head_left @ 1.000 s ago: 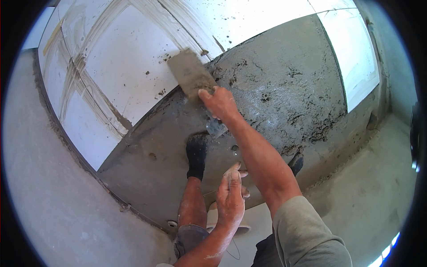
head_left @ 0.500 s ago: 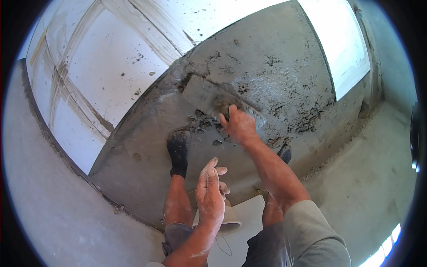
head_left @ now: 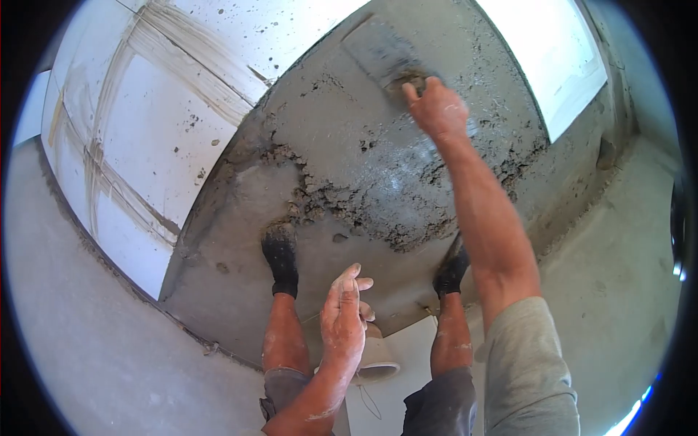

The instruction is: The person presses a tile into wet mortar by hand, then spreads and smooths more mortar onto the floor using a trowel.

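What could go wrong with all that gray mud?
The left foot is right by the crumbly edge of the mortar, so a small step could squash it. The right hand has the trowel close to the white tiles, so a wide swing might bump or smear them. The mortar also looks shiny and wet, so it could get dented easily.

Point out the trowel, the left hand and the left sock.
Trowel (head_left: 379, 54): head view, on its flat blade.
Left hand (head_left: 343, 320): head view, middle of the hand.
Left sock (head_left: 282, 260): head view, its dark middle.
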Demonstrator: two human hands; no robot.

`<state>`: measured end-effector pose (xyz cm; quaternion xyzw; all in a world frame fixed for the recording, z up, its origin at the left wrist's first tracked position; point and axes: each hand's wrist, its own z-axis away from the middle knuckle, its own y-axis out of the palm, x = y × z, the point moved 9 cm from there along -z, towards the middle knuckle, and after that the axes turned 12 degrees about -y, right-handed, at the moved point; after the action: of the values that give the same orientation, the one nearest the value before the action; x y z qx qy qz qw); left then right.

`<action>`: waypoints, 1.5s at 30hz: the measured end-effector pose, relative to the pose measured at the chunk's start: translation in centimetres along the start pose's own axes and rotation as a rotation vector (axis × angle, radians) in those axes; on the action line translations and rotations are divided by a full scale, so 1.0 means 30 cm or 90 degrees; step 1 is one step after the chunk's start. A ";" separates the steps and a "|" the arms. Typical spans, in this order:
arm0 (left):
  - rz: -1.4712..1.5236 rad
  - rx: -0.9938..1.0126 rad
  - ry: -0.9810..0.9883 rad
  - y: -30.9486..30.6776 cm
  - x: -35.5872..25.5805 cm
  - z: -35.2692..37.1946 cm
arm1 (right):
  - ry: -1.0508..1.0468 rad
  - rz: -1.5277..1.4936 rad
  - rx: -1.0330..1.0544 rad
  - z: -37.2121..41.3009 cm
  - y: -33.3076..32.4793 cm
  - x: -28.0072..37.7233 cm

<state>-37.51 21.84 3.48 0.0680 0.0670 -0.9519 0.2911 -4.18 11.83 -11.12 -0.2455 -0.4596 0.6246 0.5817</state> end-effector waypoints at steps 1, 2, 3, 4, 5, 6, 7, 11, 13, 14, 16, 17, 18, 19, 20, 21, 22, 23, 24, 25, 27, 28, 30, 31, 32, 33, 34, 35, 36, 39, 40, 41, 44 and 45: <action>0.001 -0.004 -0.009 -0.001 -0.004 -0.002 | 0.024 0.003 -0.003 -0.011 -0.010 -0.037; 0.004 -0.004 -0.018 0.001 -0.002 -0.005 | 0.048 0.004 -0.008 -0.031 -0.015 -0.074; 0.003 -0.004 -0.019 0.003 0.001 -0.007 | 0.072 0.008 -0.017 -0.046 -0.026 -0.115; 0.008 0.005 -0.024 0.005 0.009 -0.010 | 0.071 0.008 -0.016 -0.051 -0.041 -0.150; 0.015 0.012 -0.031 -0.001 0.016 -0.010 | 0.124 -0.004 -0.042 -0.046 -0.065 -0.201; 0.019 0.009 -0.032 -0.012 0.020 -0.006 | 0.176 -0.015 -0.066 -0.039 -0.076 -0.233; 0.026 0.013 -0.043 -0.015 0.024 -0.004 | 0.174 -0.011 -0.067 -0.036 -0.067 -0.233; 0.031 0.051 -0.056 0.000 0.009 0.011 | 0.246 -0.110 -0.149 0.116 -0.007 -0.237; 0.024 0.048 -0.043 -0.009 0.005 -0.002 | 0.223 -0.148 -0.170 0.213 0.056 -0.105; 0.013 0.039 -0.037 -0.012 0.002 -0.010 | 0.214 -0.207 -0.166 0.244 0.086 -0.030; 0.004 0.038 -0.043 -0.010 -0.011 -0.010 | 0.265 -0.503 -0.147 0.229 0.266 0.030; 0.005 0.024 -0.050 -0.018 -0.014 -0.014 | 0.281 -0.642 -0.166 0.209 0.262 0.090; -0.001 0.029 -0.051 -0.017 -0.015 -0.020 | 0.294 -0.781 -0.183 0.188 0.237 0.153; 0.000 0.024 -0.041 -0.020 -0.017 -0.023 | 0.261 -0.821 -0.216 0.152 0.200 0.190; 0.001 0.018 -0.032 -0.022 -0.017 -0.025 | 0.226 -0.858 -0.249 0.108 0.166 0.210; -0.004 0.023 -0.036 -0.017 -0.010 -0.025 | 0.207 -0.798 -0.251 0.064 0.122 0.218; -0.019 0.025 -0.036 -0.011 -0.004 -0.024 | 0.188 -0.737 -0.253 0.018 0.097 0.201; -0.032 0.028 -0.035 -0.002 0.000 -0.024 | 0.193 -0.733 -0.257 -0.020 0.091 0.161; -0.035 0.032 -0.037 0.008 0.003 -0.026 | 0.148 -0.512 -0.257 -0.057 0.042 0.131; -0.043 0.034 -0.038 0.015 0.004 -0.028 | 0.104 -0.293 -0.249 -0.076 0.005 0.118; -0.058 0.036 -0.042 0.024 0.009 -0.033 | 0.115 -0.274 -0.199 -0.054 -0.003 0.026; -0.067 0.030 -0.040 0.027 0.010 -0.040 | 0.119 -0.256 -0.150 -0.039 -0.007 -0.022; -0.081 0.027 -0.039 0.044 0.021 -0.051 | 0.147 -0.232 -0.145 0.013 -0.018 -0.133; -0.078 0.024 -0.039 0.049 0.030 -0.059 | 0.169 -0.208 -0.141 0.041 -0.018 -0.189; -0.077 0.020 -0.038 0.056 0.034 -0.062 | 0.174 -0.212 -0.144 0.067 -0.018 -0.233; -0.084 0.022 -0.034 0.071 0.031 -0.062 | 0.194 -0.196 -0.134 0.095 -0.016 -0.279; -0.087 0.022 -0.038 0.084 0.031 -0.060 | 0.212 -0.180 -0.124 0.123 -0.011 -0.323; -0.089 0.021 -0.042 0.091 0.030 -0.058 | 0.216 -0.186 -0.128 0.151 -0.010 -0.360; -0.094 0.021 -0.037 0.094 0.027 -0.055 | 0.249 -0.175 -0.133 0.186 -0.006 -0.408; -0.101 0.037 -0.035 0.111 0.037 -0.047 | 0.300 -0.154 -0.145 0.274 0.002 -0.528; -0.111 0.045 -0.028 0.119 0.038 -0.037 | 0.315 -0.143 -0.148 0.304 0.006 -0.560; -0.123 0.054 -0.022 0.125 0.038 -0.027 | 0.346 -0.145 -0.157 0.338 0.012 -0.590; -0.145 0.072 -0.032 0.171 0.041 -0.004 | 0.413 -0.169 -0.210 0.444 0.049 -0.634; -0.155 0.074 -0.026 0.186 0.034 0.002 | 0.441 -0.205 -0.230 0.486 0.067 -0.641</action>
<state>-35.20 16.69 2.88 0.0565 0.0136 -0.9837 0.1701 -13.56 -10.50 -10.56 -0.4640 -0.3717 0.3156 0.7395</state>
